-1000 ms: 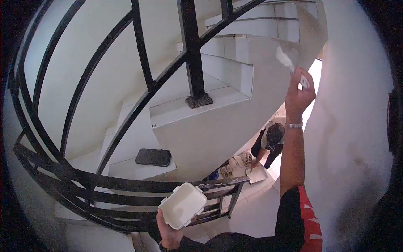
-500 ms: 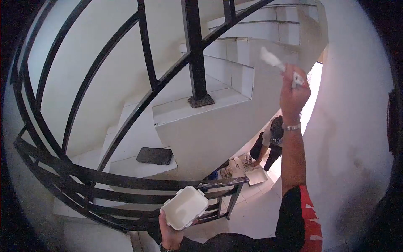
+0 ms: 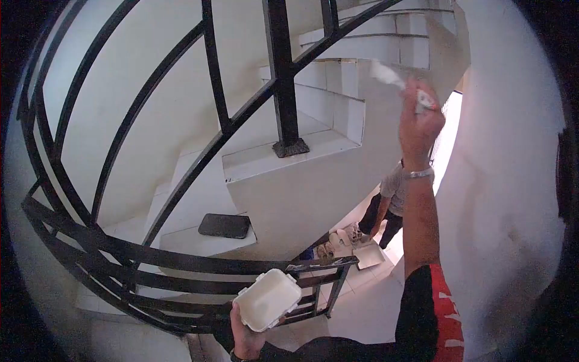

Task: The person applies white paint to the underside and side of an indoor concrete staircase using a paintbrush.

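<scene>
In my left hand [image 3: 246, 335] is a white plastic container [image 3: 269, 300], tilted so its pale inside shows, with clip tabs around its rim. The fingers wrap its lower left side, close by the black railing. Raised at the upper right, my right hand [image 3: 421, 123] is closed around the handle of a paintbrush [image 3: 386, 75]. Its white bristles point up and left and overlap the side wall of the staircase [image 3: 386, 102]; they look slightly blurred. A metal bracelet circles my right wrist.
A black metal railing [image 3: 199, 263] curves across the left and front, with a post [image 3: 282, 78] on a step. A dark mat [image 3: 224, 225] lies on a lower step. Below, a person [image 3: 391, 193] bends beside shoes [image 3: 339, 240] and a light tray [image 3: 368, 256] near a bright doorway.
My right hand and the brush have shifted slightly up and left along the stair wall. The person below has moved a little. My left hand still holds the container.
</scene>
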`<state>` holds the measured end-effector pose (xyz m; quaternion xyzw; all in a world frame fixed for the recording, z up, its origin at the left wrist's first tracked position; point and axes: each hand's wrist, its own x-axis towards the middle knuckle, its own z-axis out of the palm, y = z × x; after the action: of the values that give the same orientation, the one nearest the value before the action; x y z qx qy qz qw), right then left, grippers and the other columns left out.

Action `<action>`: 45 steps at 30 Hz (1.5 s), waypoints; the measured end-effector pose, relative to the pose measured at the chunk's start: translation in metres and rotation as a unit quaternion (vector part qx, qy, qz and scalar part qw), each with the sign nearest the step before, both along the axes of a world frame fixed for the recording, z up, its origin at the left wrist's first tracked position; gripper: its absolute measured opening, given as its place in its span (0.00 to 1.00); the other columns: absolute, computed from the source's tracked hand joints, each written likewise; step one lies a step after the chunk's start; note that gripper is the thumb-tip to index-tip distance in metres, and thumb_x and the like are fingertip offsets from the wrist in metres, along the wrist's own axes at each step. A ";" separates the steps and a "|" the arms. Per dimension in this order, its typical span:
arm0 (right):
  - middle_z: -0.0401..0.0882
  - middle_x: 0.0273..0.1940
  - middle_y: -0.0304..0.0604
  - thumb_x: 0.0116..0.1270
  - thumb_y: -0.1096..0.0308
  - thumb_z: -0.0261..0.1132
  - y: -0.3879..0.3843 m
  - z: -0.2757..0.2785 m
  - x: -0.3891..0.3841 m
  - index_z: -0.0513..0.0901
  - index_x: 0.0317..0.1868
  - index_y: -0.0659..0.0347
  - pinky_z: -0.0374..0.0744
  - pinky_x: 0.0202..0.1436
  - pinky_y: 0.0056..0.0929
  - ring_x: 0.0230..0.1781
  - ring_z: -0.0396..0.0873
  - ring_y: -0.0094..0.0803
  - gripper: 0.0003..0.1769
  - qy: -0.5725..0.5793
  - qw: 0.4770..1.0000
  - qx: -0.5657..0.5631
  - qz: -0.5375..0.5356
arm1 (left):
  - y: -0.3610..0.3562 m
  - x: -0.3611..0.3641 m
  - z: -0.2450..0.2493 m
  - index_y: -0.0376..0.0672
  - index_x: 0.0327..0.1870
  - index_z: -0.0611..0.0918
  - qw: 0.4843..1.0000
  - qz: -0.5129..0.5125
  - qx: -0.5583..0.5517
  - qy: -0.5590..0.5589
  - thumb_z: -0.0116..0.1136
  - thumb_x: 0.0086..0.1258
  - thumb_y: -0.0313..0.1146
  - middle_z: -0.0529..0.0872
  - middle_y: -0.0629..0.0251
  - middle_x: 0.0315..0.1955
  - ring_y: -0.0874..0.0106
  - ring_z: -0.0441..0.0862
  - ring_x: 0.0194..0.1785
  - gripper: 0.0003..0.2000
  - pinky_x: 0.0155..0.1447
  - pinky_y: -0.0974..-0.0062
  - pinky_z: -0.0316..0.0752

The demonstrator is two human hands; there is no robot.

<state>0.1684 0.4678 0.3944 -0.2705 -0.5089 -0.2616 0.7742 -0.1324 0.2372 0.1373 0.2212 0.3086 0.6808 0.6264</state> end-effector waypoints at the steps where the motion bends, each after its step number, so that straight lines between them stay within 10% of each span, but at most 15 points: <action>1: 0.83 0.32 0.43 0.68 0.63 0.61 0.003 0.004 0.009 0.82 0.41 0.63 0.77 0.37 0.27 0.31 0.79 0.25 0.11 -0.001 1.000 0.000 -0.001 | 0.001 -0.001 -0.002 0.47 0.66 0.62 1.000 -0.001 0.000 -0.001 0.35 0.70 0.59 0.69 0.52 0.62 0.48 0.73 0.59 0.31 0.50 0.43 0.77; 9: 0.80 0.31 0.45 0.61 0.66 0.66 0.024 0.011 -0.020 0.81 0.36 0.57 0.74 0.38 0.38 0.33 0.77 0.41 0.06 -0.110 0.988 0.041 -0.101 | 0.038 -0.030 -0.085 0.45 0.65 0.63 0.996 -0.062 0.055 0.044 0.37 0.69 0.59 0.70 0.52 0.61 0.48 0.75 0.57 0.31 0.46 0.43 0.79; 11: 0.79 0.32 0.42 0.59 0.66 0.68 0.021 0.004 -0.037 0.81 0.37 0.56 0.73 0.38 0.36 0.34 0.77 0.40 0.07 -0.158 0.981 0.082 -0.079 | 0.014 -0.013 -0.033 0.44 0.65 0.62 0.998 -0.039 0.042 0.034 0.38 0.69 0.59 0.70 0.52 0.61 0.48 0.75 0.56 0.32 0.45 0.43 0.79; 19: 0.77 0.27 0.43 0.56 0.74 0.65 -0.051 -0.084 -0.076 0.82 0.37 0.60 0.74 0.32 0.36 0.28 0.76 0.40 0.07 -0.273 0.939 -0.039 0.205 | 0.007 -0.018 -0.043 0.44 0.67 0.64 0.996 0.034 0.063 0.052 0.43 0.71 0.55 0.69 0.56 0.63 0.54 0.71 0.62 0.30 0.55 0.49 0.75; 25: 0.78 0.34 0.44 0.59 0.65 0.65 -0.090 -0.153 -0.081 0.80 0.47 0.57 0.72 0.39 0.37 0.35 0.75 0.42 0.15 -0.402 0.780 -0.273 0.395 | -0.009 -0.011 -0.032 0.42 0.66 0.62 0.993 0.079 0.028 0.080 0.41 0.70 0.56 0.71 0.53 0.61 0.51 0.75 0.57 0.31 0.50 0.46 0.78; 29: 0.76 0.37 0.43 0.62 0.60 0.64 -0.088 -0.176 -0.097 0.77 0.55 0.54 0.71 0.48 0.38 0.40 0.73 0.42 0.21 -0.489 0.635 -0.300 0.518 | -0.013 -0.017 -0.026 0.39 0.64 0.64 0.991 0.106 0.010 0.082 0.39 0.74 0.50 0.71 0.55 0.61 0.60 0.72 0.62 0.26 0.64 0.60 0.69; 45: 0.76 0.34 0.39 0.44 0.70 0.70 -0.101 -0.204 -0.141 0.81 0.40 0.54 0.75 0.43 0.38 0.35 0.75 0.37 0.18 -0.570 0.552 -0.244 0.557 | -0.039 -0.022 -0.047 0.38 0.65 0.63 0.988 0.146 -0.058 0.014 0.42 0.75 0.44 0.69 0.57 0.61 0.68 0.68 0.64 0.24 0.67 0.68 0.63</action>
<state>0.0275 0.3672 0.1905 0.0940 -0.9371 0.2566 0.2172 -0.1542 0.1982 0.0903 0.1465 0.3847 0.7430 0.5277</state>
